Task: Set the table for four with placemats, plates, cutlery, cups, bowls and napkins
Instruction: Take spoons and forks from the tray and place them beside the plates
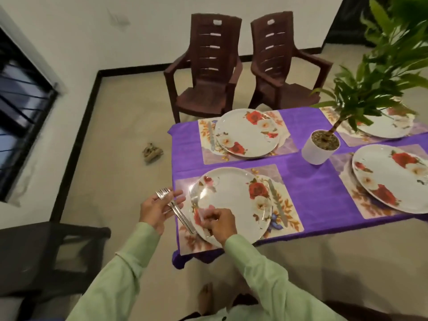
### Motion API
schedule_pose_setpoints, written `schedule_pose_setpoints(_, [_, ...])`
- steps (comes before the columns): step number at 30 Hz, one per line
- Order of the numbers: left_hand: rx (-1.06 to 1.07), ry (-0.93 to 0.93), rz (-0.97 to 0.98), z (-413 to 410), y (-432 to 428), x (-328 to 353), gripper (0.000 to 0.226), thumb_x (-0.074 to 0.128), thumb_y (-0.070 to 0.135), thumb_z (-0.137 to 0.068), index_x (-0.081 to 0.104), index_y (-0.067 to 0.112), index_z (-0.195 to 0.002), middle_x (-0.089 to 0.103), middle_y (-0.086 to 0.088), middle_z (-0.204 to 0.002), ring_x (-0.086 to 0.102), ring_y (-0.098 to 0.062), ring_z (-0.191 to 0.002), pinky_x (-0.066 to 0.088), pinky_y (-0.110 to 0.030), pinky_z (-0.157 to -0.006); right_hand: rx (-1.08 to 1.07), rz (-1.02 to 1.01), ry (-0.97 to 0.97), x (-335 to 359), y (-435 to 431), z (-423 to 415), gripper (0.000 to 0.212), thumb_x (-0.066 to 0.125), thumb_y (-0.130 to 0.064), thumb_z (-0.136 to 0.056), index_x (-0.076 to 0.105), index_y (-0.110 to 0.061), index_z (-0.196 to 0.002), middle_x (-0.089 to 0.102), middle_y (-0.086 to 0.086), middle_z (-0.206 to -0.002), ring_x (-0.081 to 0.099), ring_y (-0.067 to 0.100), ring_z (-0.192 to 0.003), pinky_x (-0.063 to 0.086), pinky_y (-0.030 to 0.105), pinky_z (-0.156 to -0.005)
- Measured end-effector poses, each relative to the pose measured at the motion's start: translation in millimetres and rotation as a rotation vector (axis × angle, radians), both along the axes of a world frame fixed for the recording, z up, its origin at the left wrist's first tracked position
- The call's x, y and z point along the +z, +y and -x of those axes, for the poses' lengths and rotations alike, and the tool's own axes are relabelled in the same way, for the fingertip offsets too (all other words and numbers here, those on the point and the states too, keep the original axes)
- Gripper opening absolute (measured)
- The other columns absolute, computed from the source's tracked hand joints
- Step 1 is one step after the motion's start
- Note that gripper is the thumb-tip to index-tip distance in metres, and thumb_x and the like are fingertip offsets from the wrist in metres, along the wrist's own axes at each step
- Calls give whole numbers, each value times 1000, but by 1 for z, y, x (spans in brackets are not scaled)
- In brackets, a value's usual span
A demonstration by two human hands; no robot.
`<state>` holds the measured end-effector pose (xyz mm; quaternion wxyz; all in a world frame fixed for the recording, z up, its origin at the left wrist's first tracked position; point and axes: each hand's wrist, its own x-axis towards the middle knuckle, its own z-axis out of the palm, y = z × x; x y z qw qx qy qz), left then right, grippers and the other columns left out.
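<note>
White walls [150,31] are edged at the bottom by a black skirting [76,144], and the floor [120,126] is finished in pale beige. A barred window [20,107] is set in the side wall. Two brown plastic chairs [208,66] are placed side by side beyond the far edge of the table [308,181], which is covered in purple cloth. A dark chair [46,251] is seen off its near corner.

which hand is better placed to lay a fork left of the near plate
Right, probably. The right hand hovers over the left rim of the near floral white plate, seemingly pinching one blurred fork. The left hand holds a bunch of silver metal forks beside the purple table.
</note>
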<state>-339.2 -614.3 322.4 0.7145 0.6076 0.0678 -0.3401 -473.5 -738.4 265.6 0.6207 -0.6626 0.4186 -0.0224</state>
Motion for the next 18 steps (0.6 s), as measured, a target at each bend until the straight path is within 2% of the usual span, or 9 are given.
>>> schedule_pose_setpoints(1, [12, 4, 1, -2, 11, -1, 18, 59, 3, -93, 59, 0, -111, 70, -23, -110, 70, -37, -98, 61, -39, -78, 33, 40, 44, -8, 11, -5, 19, 77, 0, -68, 76, -13, -82, 73, -6, -81, 68, 12, -78, 55, 23, -76])
schedule_pose_setpoints(3, [40, 11, -1, -4, 31, -4, 22, 59, 3, -93, 57, -1, -115, 71, -23, -108, 70, -38, -98, 61, -39, -77, 42, 78, 102, -21, 31, -13, 24, 74, 2, -68, 73, -9, -89, 71, -6, -83, 66, 10, -77, 50, 13, -68])
schedule_pose_setpoints(4, [51, 16, -4, -4, 41, -6, 24, 59, 3, -93, 57, -2, -116, 70, -23, -108, 70, -39, -98, 61, -39, -76, 35, 83, 126, -26, 40, -17, 22, 73, 3, -70, 71, -6, -90, 69, -6, -84, 65, 11, -78, 51, 14, -69])
schedule_pose_setpoints(6, [64, 27, -13, -6, 61, -9, 27, 59, 3, -93, 56, -3, -119, 71, -23, -108, 70, -39, -98, 62, -39, -75, 17, 77, 161, -35, 57, -24, 15, 71, 3, -77, 71, -5, -88, 66, -4, -82, 64, 18, -82, 55, 28, -78])
schedule_pose_setpoints(8, [66, 31, -23, -8, 75, -13, 26, 60, 3, -93, 56, -3, -118, 71, -23, -108, 70, -39, -97, 62, -38, -75, 15, 105, 198, -41, 68, -29, 12, 68, 0, -82, 70, -8, -91, 67, -1, -85, 65, 21, -84, 56, 35, -81])
schedule_pose_setpoints(12, [68, 38, -22, -11, 91, -16, 22, 59, 4, -94, 57, -1, -116, 71, -22, -108, 71, -38, -96, 62, -38, -76, 19, 289, 282, -52, 81, -36, 14, 67, -6, -86, 72, -13, -96, 70, 5, -93, 65, 24, -85, 56, 34, -78])
schedule_pose_setpoints(18, [64, 42, -27, -16, 97, -22, 25, 58, 5, -95, 56, -2, -118, 71, -21, -109, 71, -38, -96, 61, -40, -79, 226, 475, 413, -61, 84, -40, 19, 59, -10, -92, 68, -17, -107, 68, 5, -100, 67, 25, -89, 58, 36, -80])
